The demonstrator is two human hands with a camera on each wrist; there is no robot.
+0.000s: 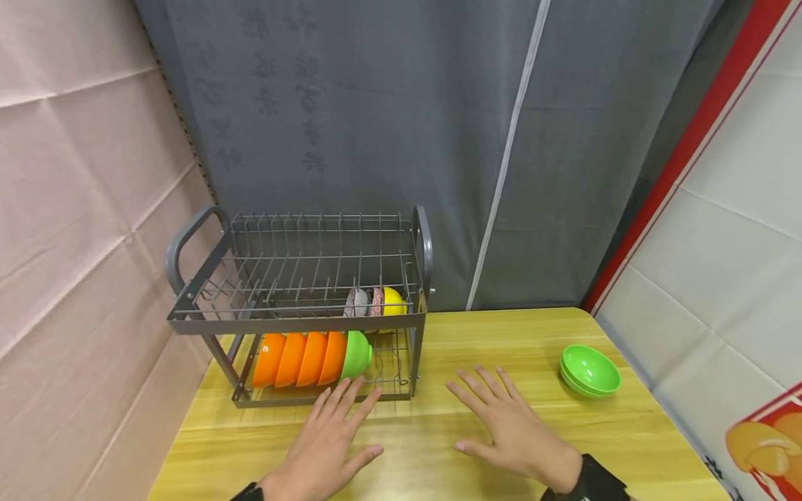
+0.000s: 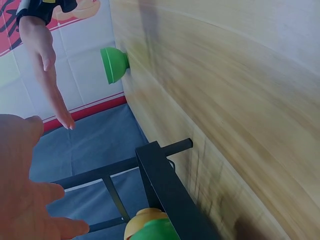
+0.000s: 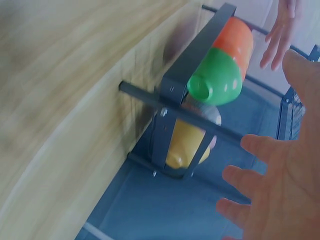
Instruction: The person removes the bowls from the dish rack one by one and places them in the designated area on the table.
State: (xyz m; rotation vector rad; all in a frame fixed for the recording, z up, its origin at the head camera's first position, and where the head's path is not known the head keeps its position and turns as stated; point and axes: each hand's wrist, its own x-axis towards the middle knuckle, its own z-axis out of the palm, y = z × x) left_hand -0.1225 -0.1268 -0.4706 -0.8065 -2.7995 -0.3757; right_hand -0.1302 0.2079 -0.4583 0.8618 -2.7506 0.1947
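Head view: left hand (image 1: 328,445) and right hand (image 1: 510,428) spread flat over table (image 1: 626,445), holding nothing; green bowls (image 1: 590,371) stacked well right of rack (image 1: 301,323).
Left wrist view: stack at table's far edge.
Right wrist view: lower tier holds orange bowls (image 3: 236,37), one green bowl (image 3: 218,76). Advice: grip stack by rim, slot upright beside green bowl.

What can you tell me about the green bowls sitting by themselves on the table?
The green bowls are a small stack, at least two nested one inside the other, bright green and smooth like plastic. They stand upright, open side up, and look empty. They sit on the wooden table, toward its right edge, away from the dish rack. Nothing touches them but the table; the right hand lies flat on the table a little way off.
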